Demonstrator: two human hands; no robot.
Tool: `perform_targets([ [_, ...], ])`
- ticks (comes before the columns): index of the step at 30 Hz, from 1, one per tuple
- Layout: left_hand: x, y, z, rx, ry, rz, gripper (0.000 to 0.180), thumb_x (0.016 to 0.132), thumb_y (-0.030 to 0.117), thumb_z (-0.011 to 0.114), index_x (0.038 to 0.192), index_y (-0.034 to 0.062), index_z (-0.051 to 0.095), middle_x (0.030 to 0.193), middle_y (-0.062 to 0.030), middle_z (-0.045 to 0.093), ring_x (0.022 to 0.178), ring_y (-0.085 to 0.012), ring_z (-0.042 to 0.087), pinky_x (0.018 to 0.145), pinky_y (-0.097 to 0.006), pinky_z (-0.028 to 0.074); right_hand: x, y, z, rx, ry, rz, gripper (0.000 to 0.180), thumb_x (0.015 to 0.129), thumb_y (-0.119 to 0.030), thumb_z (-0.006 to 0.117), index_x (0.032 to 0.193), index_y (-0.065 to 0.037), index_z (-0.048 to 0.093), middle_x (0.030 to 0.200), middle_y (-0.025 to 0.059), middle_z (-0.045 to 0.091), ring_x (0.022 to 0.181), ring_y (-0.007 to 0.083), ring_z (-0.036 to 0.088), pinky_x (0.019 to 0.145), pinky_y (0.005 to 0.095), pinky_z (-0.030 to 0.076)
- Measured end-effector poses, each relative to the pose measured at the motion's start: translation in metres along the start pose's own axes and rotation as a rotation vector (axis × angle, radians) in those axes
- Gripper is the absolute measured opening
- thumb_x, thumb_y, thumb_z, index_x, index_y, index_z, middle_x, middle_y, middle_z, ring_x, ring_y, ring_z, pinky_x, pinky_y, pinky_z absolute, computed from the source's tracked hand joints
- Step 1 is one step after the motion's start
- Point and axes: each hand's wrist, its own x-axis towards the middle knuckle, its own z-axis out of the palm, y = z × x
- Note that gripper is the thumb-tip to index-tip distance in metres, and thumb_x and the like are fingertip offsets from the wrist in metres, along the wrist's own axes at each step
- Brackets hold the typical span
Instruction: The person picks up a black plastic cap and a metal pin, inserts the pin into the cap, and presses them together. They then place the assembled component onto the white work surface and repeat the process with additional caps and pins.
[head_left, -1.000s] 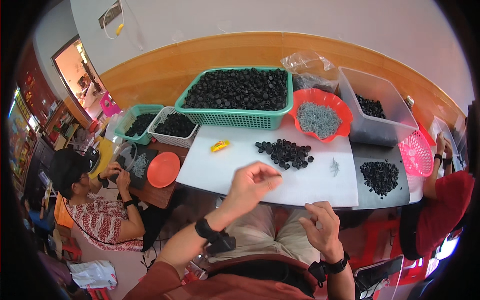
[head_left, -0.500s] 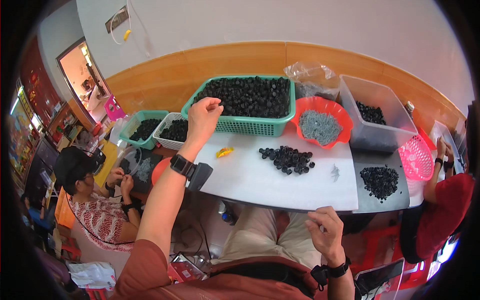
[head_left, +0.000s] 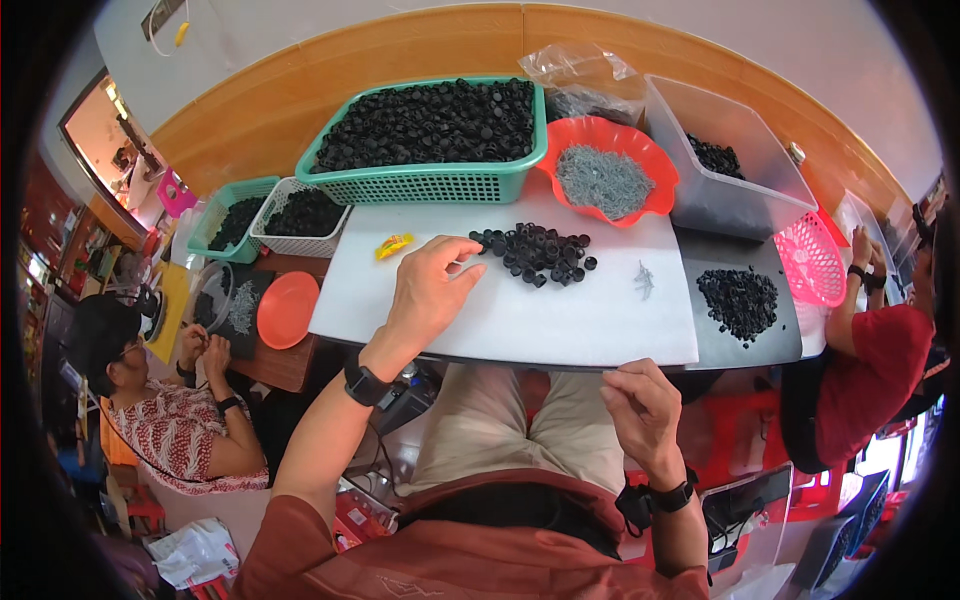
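Left hand (head_left: 435, 285): one, over the white sheet (head_left: 590, 335) on the desk (head_left: 500, 362); fingers curled, thumb and forefinger parted, tips just beside the left end of the loose pile. We make out nothing held in it.

Right hand (head_left: 645, 400): one, at the near edge of the desk, fingers bent toward the thumb. We cannot tell whether it grips anything small.

Black caps (head_left: 540, 255): one loose pile, mid-sheet, spread in a rough patch. No finished piece can be made out among them at this size.

Grey pins (head_left: 643, 280): a small cluster, right part of the sheet, well apart from the pile.

Large green basket (head_left: 430, 188): one, behind the sheet, heaped with similar black pieces. We judge that the greater share of the stock lies here, with only a modest portion set out in front.

Red bowl (head_left: 662, 190): one, scalloped, well filled with grey pins; ample supply, by our reckoning.

Small black parts (head_left: 738, 303): one heap, on the dark mat (head_left: 700, 345) to the right; whether these are done or waiting, we cannot tell.

Clear box (head_left: 780, 195): one, behind the mat, partly filled with black pieces.

Yellow wrapper (head_left: 393, 246): one, left part of the sheet.
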Motion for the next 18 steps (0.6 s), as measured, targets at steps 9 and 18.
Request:
perform_targets([
  [9, 0.002, -0.016, 0.013, 0.118, -0.009, 0.026, 0.027, 0.083, 0.005, 0.076, 0.11, 0.0015, 0.072, 0.106, -0.0115, 0.073, 0.093, -0.0229, 0.068, 0.08, -0.033, 0.055, 0.002, -0.004, -0.01, -0.036, 0.019, 0.082, 0.018, 0.084, 0.006, 0.075, 0.1, -0.001, 0.072, 0.089, 0.01, 0.066, 0.067, 0.0141, 0.059, 0.057, 0.0254, 0.045],
  [18, -0.005, -0.015, 0.018, 0.14, 0.025, 0.043, 0.026, 0.082, 0.005, 0.077, 0.107, 0.0011, 0.072, 0.108, -0.0112, 0.073, 0.09, -0.0239, 0.068, 0.082, -0.033, 0.055, 0.037, 0.018, -0.033, -0.254, 0.085, 0.212, 0.015, 0.086, -0.001, 0.074, 0.101, -0.001, 0.073, 0.094, 0.0097, 0.07, 0.063, 0.0148, 0.06, 0.057, 0.0271, 0.047],
])
